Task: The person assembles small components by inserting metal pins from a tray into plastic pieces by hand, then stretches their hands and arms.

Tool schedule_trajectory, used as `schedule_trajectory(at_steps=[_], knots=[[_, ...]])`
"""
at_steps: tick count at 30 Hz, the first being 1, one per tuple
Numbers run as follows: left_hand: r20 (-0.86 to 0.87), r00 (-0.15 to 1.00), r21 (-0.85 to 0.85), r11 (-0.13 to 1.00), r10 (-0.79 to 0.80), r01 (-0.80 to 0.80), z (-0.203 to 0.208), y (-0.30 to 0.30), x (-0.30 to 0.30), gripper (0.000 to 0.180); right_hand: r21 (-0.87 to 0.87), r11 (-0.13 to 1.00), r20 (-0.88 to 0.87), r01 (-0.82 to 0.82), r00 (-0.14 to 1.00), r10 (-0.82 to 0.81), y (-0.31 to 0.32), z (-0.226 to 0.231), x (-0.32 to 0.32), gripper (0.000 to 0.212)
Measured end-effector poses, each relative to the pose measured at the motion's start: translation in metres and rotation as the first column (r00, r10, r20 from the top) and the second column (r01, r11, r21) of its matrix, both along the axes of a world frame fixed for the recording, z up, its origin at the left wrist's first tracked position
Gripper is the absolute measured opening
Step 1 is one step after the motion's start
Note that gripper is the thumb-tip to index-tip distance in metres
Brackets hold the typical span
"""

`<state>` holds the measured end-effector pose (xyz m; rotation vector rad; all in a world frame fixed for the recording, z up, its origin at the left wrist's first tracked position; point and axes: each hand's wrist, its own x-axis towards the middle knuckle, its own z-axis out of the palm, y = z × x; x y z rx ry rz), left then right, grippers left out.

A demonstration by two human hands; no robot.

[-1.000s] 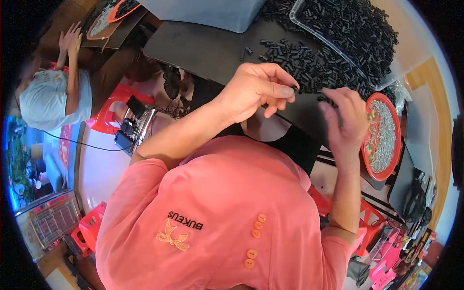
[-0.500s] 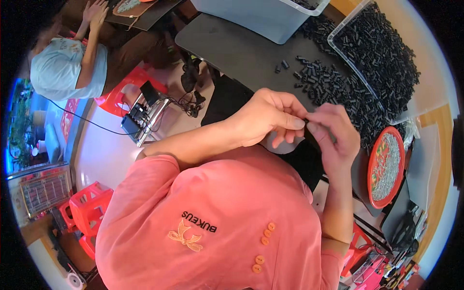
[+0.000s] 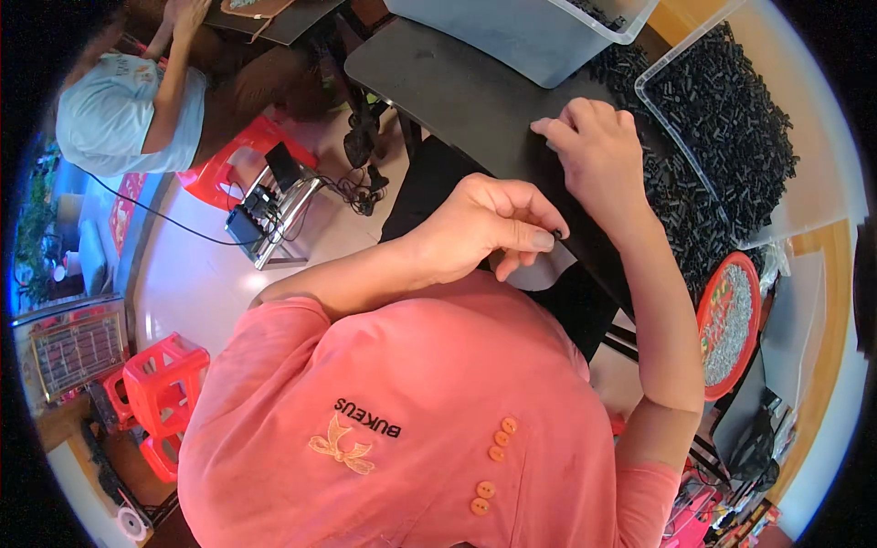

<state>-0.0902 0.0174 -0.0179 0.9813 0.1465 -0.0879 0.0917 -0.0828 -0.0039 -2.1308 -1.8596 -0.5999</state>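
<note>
From the left we count one co-worker (image 3: 132,114), one metal stand (image 3: 285,215) bearing small devices, two translucent bins, one red tray (image 3: 754,306) of silvery parts, and more black tubes (image 3: 674,205) than we can count. Pale glossy floor (image 3: 206,260) spreads at left; the black worktop (image 3: 429,78) slants down rightward, the first bin (image 3: 521,41) on its far edge, loose tubes toward its right end, the second bin (image 3: 641,87) full beside them. Our left hand (image 3: 498,228), at the worktop's near edge, pinches a small black piece (image 3: 557,235) between thumb and forefinger, its other fingers curled. Our right hand (image 3: 598,151) reaches over the worktop, palm down, fingers bent; whether it grips anything, we cannot tell.
</note>
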Motion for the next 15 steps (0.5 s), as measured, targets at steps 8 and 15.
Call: schedule_trajectory(at_steps=[8,15], knots=[[0.026,0.999,0.003,1.000,0.026,-0.026,-0.002,0.006,-0.002,0.010,0.047,0.997,-0.132,0.060,0.990,-0.053,-0.036,0.027,0.018,0.026],[-0.015,0.998,0.009,0.998,-0.064,0.064,-0.003,0.004,0.002,0.013,-0.010,1.000,-0.142,0.022,0.990,-0.023,-0.044,0.014,-0.004,0.021]])
